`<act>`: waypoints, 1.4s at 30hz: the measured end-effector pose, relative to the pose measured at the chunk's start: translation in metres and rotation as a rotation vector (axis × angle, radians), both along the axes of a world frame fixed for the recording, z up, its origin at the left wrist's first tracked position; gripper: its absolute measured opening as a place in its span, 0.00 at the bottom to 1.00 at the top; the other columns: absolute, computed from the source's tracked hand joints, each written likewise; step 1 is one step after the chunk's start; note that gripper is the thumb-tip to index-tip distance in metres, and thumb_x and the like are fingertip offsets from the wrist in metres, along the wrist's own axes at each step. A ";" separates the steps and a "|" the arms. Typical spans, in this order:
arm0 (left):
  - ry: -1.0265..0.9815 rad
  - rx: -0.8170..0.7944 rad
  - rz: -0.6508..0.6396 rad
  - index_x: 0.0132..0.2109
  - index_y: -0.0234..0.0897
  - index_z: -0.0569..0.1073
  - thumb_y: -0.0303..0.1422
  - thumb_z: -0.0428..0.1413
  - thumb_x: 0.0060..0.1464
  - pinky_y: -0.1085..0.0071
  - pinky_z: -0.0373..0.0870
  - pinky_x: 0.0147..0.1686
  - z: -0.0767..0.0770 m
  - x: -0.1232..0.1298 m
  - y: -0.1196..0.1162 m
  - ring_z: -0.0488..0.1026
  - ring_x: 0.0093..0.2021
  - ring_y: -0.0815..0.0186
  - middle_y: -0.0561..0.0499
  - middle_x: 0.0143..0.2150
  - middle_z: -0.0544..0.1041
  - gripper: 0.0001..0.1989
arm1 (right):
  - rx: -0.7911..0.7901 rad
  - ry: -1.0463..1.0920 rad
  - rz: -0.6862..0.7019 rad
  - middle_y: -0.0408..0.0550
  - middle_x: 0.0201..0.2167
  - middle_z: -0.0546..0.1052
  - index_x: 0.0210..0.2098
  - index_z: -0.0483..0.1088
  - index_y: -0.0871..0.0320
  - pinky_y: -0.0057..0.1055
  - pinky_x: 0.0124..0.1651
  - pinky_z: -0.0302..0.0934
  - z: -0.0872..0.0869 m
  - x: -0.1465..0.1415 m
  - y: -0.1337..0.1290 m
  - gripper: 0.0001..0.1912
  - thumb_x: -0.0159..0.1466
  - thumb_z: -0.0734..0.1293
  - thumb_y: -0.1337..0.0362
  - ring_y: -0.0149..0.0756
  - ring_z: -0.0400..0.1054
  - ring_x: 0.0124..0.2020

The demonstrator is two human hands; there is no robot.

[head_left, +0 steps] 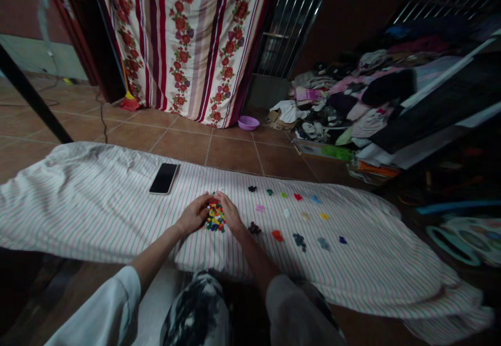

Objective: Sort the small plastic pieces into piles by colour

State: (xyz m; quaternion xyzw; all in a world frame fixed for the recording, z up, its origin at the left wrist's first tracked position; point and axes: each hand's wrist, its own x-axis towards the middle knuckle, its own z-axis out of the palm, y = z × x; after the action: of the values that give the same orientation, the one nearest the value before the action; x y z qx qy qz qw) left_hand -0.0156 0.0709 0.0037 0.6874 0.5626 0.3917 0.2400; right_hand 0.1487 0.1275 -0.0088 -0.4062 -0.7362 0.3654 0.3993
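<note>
- Loosely curved, the left hand's (pixel 193 214) fingers cup the left side of a multicoloured pile of small plastic pieces (pixel 215 218) on the white striped cloth (pixel 117 210).
- Likewise, the right hand (pixel 230 214) lies along the pile's right side, its fingers stretched toward the far edge, near the left fingertips; whether they touch, I cannot tell.
- Rightward, small single-colour clusters sit in three rows, including a bright orange cluster (pixel 277 236) in the near row.
- Left of the hands lies a dark-screened phone (pixel 164 179).

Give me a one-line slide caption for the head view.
Left hand and right hand cupped around a multicoloured pile on striped cloth, with single-colour clusters to the right.
</note>
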 end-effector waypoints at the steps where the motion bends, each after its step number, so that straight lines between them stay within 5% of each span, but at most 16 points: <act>1: 0.018 0.012 0.007 0.60 0.39 0.66 0.28 0.49 0.54 0.59 0.64 0.62 0.000 -0.003 -0.007 0.63 0.64 0.61 0.45 0.63 0.68 0.26 | 0.003 0.003 0.004 0.50 0.51 0.76 0.54 0.70 0.53 0.37 0.59 0.62 0.001 -0.002 -0.007 0.25 0.71 0.50 0.49 0.36 0.68 0.55; 6: 0.271 0.085 0.076 0.65 0.37 0.60 0.42 0.57 0.52 0.50 0.61 0.62 -0.005 -0.023 -0.039 0.53 0.69 0.51 0.40 0.65 0.65 0.35 | 0.110 -0.052 -0.037 0.54 0.55 0.73 0.58 0.66 0.56 0.40 0.61 0.60 0.006 0.007 -0.030 0.23 0.70 0.54 0.54 0.39 0.66 0.57; 12: 0.562 0.091 0.142 0.65 0.30 0.59 0.60 0.55 0.46 0.48 0.63 0.57 -0.007 -0.023 -0.058 0.64 0.60 0.45 0.33 0.61 0.67 0.48 | 0.263 -0.431 -0.143 0.58 0.54 0.71 0.60 0.65 0.58 0.50 0.56 0.62 0.001 0.030 -0.058 0.35 0.56 0.71 0.53 0.52 0.65 0.54; 18: 0.614 0.060 0.115 0.64 0.32 0.61 0.50 0.56 0.51 0.53 0.68 0.48 0.008 -0.009 -0.040 0.67 0.49 0.51 0.38 0.51 0.72 0.39 | 0.251 -0.449 -0.158 0.57 0.49 0.71 0.59 0.65 0.59 0.46 0.53 0.66 0.001 0.018 -0.059 0.33 0.55 0.71 0.60 0.49 0.68 0.50; 27: 0.248 0.129 0.130 0.55 0.39 0.70 0.31 0.51 0.55 0.59 0.71 0.51 -0.010 0.001 -0.025 0.69 0.48 0.60 0.45 0.46 0.73 0.19 | 0.055 -0.103 -0.013 0.52 0.48 0.72 0.51 0.73 0.56 0.31 0.36 0.73 -0.014 0.007 -0.023 0.20 0.58 0.66 0.65 0.32 0.72 0.32; 34: 0.021 0.014 0.158 0.54 0.38 0.70 0.33 0.48 0.58 0.63 0.72 0.50 0.009 0.008 -0.009 0.73 0.46 0.64 0.46 0.48 0.75 0.18 | 0.083 -0.056 0.067 0.49 0.47 0.75 0.49 0.74 0.53 0.36 0.50 0.70 0.008 -0.005 -0.012 0.17 0.61 0.63 0.67 0.37 0.74 0.43; 38: 0.051 -0.028 0.141 0.56 0.38 0.70 0.35 0.48 0.58 0.64 0.72 0.48 0.018 0.004 -0.003 0.74 0.44 0.65 0.46 0.47 0.76 0.20 | 0.160 -0.108 0.064 0.48 0.49 0.76 0.47 0.75 0.53 0.38 0.58 0.63 0.015 0.000 -0.013 0.17 0.63 0.60 0.70 0.38 0.69 0.53; 42: 0.175 -0.024 0.218 0.53 0.39 0.73 0.35 0.45 0.59 0.63 0.71 0.50 0.023 -0.010 0.003 0.74 0.47 0.63 0.46 0.49 0.77 0.19 | 0.162 -0.169 -0.035 0.46 0.49 0.76 0.45 0.75 0.51 0.38 0.59 0.62 0.014 0.008 -0.012 0.20 0.62 0.57 0.73 0.38 0.69 0.52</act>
State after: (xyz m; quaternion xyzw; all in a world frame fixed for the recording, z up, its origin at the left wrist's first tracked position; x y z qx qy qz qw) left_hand -0.0259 0.0742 0.0266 0.6508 0.6574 0.3470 0.1543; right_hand 0.1570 0.1150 0.0054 -0.4148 -0.7871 0.2619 0.3738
